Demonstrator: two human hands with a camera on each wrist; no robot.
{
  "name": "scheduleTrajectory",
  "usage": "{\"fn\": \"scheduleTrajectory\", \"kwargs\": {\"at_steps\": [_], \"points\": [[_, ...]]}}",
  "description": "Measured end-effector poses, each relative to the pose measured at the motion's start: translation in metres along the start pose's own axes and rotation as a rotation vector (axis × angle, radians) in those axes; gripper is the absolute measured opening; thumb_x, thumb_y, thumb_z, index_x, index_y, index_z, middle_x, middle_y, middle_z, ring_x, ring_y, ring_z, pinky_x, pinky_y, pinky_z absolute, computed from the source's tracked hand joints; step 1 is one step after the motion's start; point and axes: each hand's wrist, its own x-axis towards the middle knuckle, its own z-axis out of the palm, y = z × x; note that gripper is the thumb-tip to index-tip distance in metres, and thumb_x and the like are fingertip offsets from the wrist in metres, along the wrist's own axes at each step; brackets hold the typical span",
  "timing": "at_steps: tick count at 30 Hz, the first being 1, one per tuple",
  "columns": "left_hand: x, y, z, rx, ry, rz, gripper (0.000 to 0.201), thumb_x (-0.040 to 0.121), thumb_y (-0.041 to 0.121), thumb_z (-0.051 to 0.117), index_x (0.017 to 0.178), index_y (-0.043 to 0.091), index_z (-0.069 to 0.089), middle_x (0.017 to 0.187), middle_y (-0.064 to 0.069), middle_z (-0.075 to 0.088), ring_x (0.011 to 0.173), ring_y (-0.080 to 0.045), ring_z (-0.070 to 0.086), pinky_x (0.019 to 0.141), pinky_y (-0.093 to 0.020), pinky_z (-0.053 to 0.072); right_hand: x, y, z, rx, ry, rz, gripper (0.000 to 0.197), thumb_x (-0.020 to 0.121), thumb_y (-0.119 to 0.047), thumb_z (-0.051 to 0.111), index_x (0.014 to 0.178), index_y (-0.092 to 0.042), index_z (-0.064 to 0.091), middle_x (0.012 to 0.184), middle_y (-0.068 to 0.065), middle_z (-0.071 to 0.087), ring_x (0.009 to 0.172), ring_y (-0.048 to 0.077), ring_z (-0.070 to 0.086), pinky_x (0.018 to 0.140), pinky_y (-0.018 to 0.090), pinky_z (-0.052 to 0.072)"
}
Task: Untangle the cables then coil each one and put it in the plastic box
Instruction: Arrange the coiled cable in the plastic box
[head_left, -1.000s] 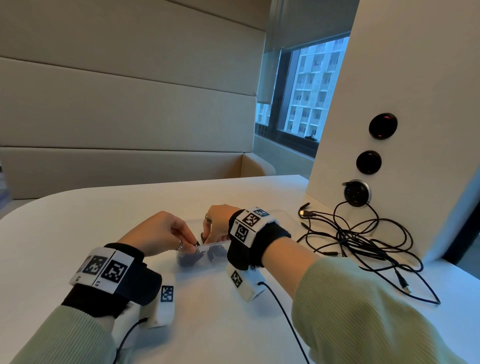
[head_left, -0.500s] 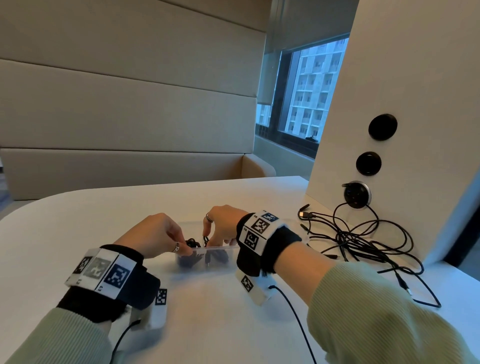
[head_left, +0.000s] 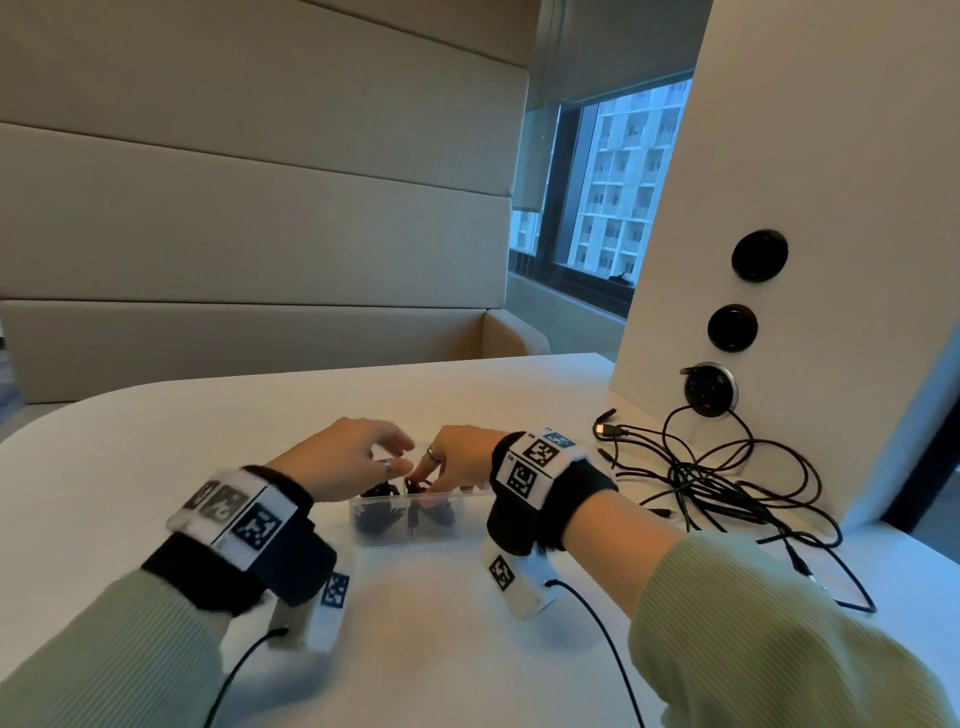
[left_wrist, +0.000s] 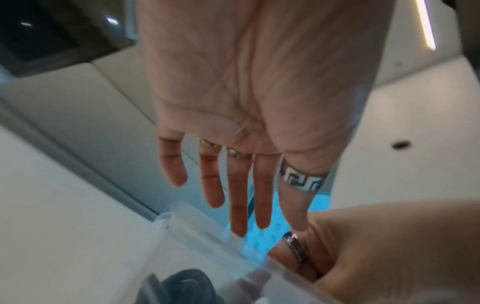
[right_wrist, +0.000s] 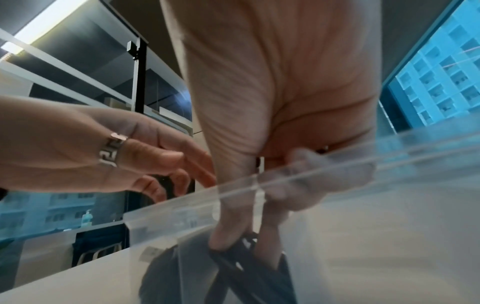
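Note:
A clear plastic box (head_left: 395, 535) lies on the white table between my hands. Two black coiled cables (head_left: 376, 517) sit inside it. My right hand (head_left: 422, 475) reaches down into the box, and in the right wrist view its thumb and a finger (right_wrist: 246, 238) pinch the right-hand coiled cable (right_wrist: 249, 261). My left hand (head_left: 397, 458) hovers over the box's left end with fingers straight, holding nothing (left_wrist: 259, 205). The other coil (left_wrist: 182, 288) shows below it through the box wall. A tangle of black cables (head_left: 727, 483) lies on the table to the right.
A white upright panel (head_left: 810, 208) with round sockets stands at the right; one cable is plugged into the lowest socket (head_left: 709, 389). A cushioned bench back (head_left: 249, 234) runs behind the table. Thin sensor wires (head_left: 597, 639) trail from my wrists toward me.
My left hand has let go, straightened its fingers and lifted over the box. My right hand stays low in the box, pinching the coil.

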Motion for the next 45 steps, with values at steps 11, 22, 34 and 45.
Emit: {"fn": "scheduleTrajectory", "kwargs": {"at_steps": [11, 22, 34, 45], "points": [[0.01, 0.015, 0.001, 0.525, -0.234, -0.012, 0.051, 0.078, 0.068, 0.051, 0.124, 0.047, 0.048, 0.103, 0.006, 0.037, 0.102, -0.023, 0.031, 0.085, -0.032, 0.031, 0.001, 0.011, 0.005, -0.099, -0.103, -0.019, 0.032, 0.087, -0.03, 0.063, 0.113, -0.012, 0.06, 0.097, 0.005, 0.066, 0.085, 0.019, 0.052, 0.075, 0.028, 0.04], [0.017, 0.011, 0.008, 0.744, -0.264, 0.133, 0.04, 0.087, 0.065, 0.034, 0.116, 0.047, 0.056, 0.095, 0.007, 0.044, 0.105, -0.024, 0.034, 0.092, -0.04, 0.032, 0.009, 0.006, 0.001, -0.51, -0.272, 0.071, 0.047, 0.099, -0.038, 0.038, 0.135, -0.008, 0.042, 0.133, 0.013, 0.049, 0.103, 0.025, 0.047, 0.084, 0.031, 0.032], [0.02, 0.017, 0.004, 0.83, -0.282, 0.218, 0.05, 0.088, 0.067, 0.031, 0.117, 0.039, 0.061, 0.119, 0.013, 0.06, 0.096, -0.011, 0.026, 0.085, -0.039, 0.02, 0.017, 0.001, 0.005, -0.659, -0.249, 0.019, 0.046, 0.1, -0.037, 0.027, 0.135, -0.012, 0.045, 0.131, 0.013, 0.049, 0.118, 0.029, 0.047, 0.104, 0.043, 0.036], [0.015, 0.024, 0.005, 0.856, -0.314, 0.213, 0.049, 0.092, 0.06, 0.028, 0.12, 0.034, 0.059, 0.124, 0.013, 0.056, 0.104, -0.013, 0.03, 0.096, -0.044, 0.021, 0.016, 0.002, 0.005, -0.708, -0.254, -0.05, 0.038, 0.1, -0.019, 0.032, 0.134, -0.01, 0.048, 0.131, 0.012, 0.049, 0.119, 0.029, 0.048, 0.096, 0.033, 0.037]]}}
